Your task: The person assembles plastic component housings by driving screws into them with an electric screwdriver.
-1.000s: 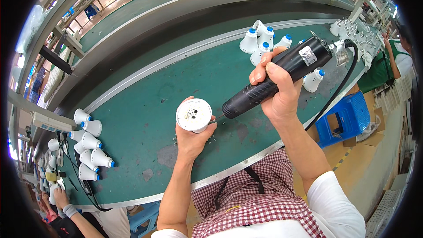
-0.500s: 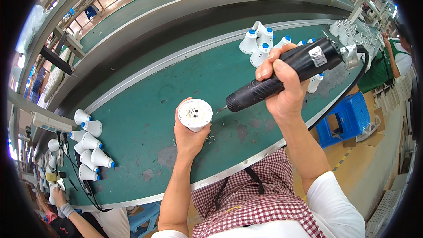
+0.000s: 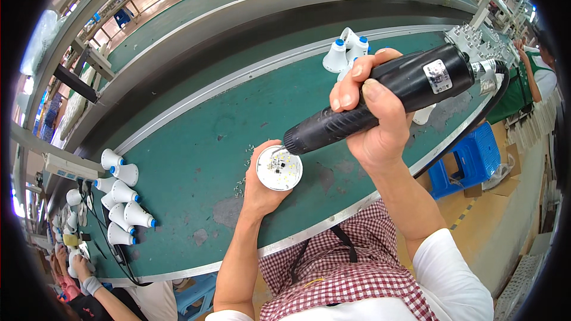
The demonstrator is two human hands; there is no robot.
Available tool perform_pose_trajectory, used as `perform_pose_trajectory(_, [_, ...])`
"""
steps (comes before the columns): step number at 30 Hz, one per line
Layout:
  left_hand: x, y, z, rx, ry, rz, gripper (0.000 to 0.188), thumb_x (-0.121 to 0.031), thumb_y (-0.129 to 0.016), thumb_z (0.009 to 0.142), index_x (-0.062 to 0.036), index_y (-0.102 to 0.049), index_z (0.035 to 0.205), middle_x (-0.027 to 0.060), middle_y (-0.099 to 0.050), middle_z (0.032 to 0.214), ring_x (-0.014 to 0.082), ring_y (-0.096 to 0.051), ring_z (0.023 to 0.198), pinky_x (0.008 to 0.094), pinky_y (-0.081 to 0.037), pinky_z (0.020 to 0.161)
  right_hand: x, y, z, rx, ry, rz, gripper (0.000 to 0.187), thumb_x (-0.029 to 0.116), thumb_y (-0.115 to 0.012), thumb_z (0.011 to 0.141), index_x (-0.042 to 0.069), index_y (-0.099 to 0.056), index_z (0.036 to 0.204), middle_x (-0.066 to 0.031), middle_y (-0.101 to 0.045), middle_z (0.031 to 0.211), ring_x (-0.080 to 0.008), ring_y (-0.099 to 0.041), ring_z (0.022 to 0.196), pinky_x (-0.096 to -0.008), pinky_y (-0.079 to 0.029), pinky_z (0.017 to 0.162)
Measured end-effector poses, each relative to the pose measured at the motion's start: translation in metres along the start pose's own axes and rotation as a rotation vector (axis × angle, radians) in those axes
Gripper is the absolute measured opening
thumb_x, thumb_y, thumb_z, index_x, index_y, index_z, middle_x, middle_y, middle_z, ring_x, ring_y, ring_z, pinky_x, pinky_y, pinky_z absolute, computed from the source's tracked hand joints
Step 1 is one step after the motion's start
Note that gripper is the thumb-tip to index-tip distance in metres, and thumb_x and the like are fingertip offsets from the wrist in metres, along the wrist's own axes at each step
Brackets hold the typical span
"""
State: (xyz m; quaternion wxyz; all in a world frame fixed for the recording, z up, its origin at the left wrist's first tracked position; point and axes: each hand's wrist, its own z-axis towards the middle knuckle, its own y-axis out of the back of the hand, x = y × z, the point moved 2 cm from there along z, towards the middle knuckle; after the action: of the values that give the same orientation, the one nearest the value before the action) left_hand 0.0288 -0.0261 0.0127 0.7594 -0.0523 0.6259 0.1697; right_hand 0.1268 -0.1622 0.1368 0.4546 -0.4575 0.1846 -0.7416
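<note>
My left hand (image 3: 263, 191) is wrapped round a white lamp housing (image 3: 279, 176), its round face with small electronic parts turned up toward me. In my right hand (image 3: 380, 107) is a black electric screwdriver (image 3: 339, 123), tilted down to the left, with a cable at its rear end. The thin bit meets the upper left rim of the circuit board; whether it sits on a screw is too small to tell. Small screws (image 3: 239, 187) lie scattered on the green table beside my left hand.
White cone-shaped housings with blue tips (image 3: 124, 195) lie grouped at left; more (image 3: 336, 58) stand at the back right. A blue stool (image 3: 467, 160) is beyond the table's right edge. Co-workers' arms (image 3: 95, 285) show at lower left, and another person (image 3: 538, 74) is at far right.
The screwdriver has come left and its bit now reaches the board's rim. My left hand has shifted the lamp housing slightly right and turned its face more toward me.
</note>
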Motion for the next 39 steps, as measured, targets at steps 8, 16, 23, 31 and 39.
perform_pose_trajectory(8, [-0.001,0.0,-0.001,0.043,0.039,-0.022,0.062,0.004,-0.067,0.054,-0.0019,-0.043,0.111,0.0072,-0.056,0.098,0.0156,-0.054,0.092,0.0273,-0.041,0.083,-0.009,-0.002,-0.005,0.245,-0.013,-0.101,0.031,0.002,-0.047,0.075,0.005,-0.043,0.106,-0.0075,-0.049,0.088,-0.0149,-0.054,0.065,-0.0324,-0.045,0.06])
perform_pose_trajectory(16, [-0.002,-0.001,-0.002,0.05,0.066,-0.036,0.058,0.002,-0.066,0.055,-0.0013,-0.044,0.109,0.0073,-0.056,0.095,0.0158,-0.054,0.089,0.0277,-0.041,0.083,-0.012,-0.007,-0.008,0.274,-0.03,-0.135,0.037,-0.002,-0.048,0.074,0.007,-0.042,0.11,-0.0086,-0.05,0.089,-0.0156,-0.055,0.065,-0.0327,-0.047,0.06])
perform_pose_trajectory(23, [-0.003,-0.001,-0.002,0.087,0.11,0.002,0.057,0.001,-0.067,0.054,-0.0015,-0.045,0.106,0.0071,-0.056,0.094,0.0164,-0.054,0.088,0.028,-0.041,0.081,-0.01,-0.009,-0.004,0.361,-0.024,-0.171,0.038,-0.004,-0.049,0.073,0.005,-0.04,0.109,-0.0103,-0.049,0.088,-0.016,-0.055,0.063,-0.0323,-0.048,0.059])
perform_pose_trajectory(31, [-0.004,0.0,-0.003,0.096,0.101,-0.014,0.056,0.001,-0.067,0.052,-0.0014,-0.046,0.104,0.0067,-0.056,0.091,0.0167,-0.054,0.085,0.0282,-0.042,0.08,-0.008,-0.012,-0.003,0.384,-0.033,-0.19,0.037,-0.003,-0.051,0.072,0.005,-0.04,0.107,-0.011,-0.049,0.087,-0.0158,-0.055,0.063,-0.0322,-0.048,0.057])
perform_pose_trajectory(39, [-0.006,0.0,-0.002,0.122,0.1,0.027,0.053,0.001,-0.067,0.052,-0.0017,-0.047,0.102,0.0074,-0.056,0.091,0.0167,-0.055,0.085,0.0281,-0.042,0.078,-0.007,-0.014,-0.004,0.38,-0.034,-0.204,0.037,-0.004,-0.05,0.072,0.004,-0.039,0.107,-0.0108,-0.049,0.087,-0.0157,-0.055,0.062,-0.0318,-0.048,0.057])
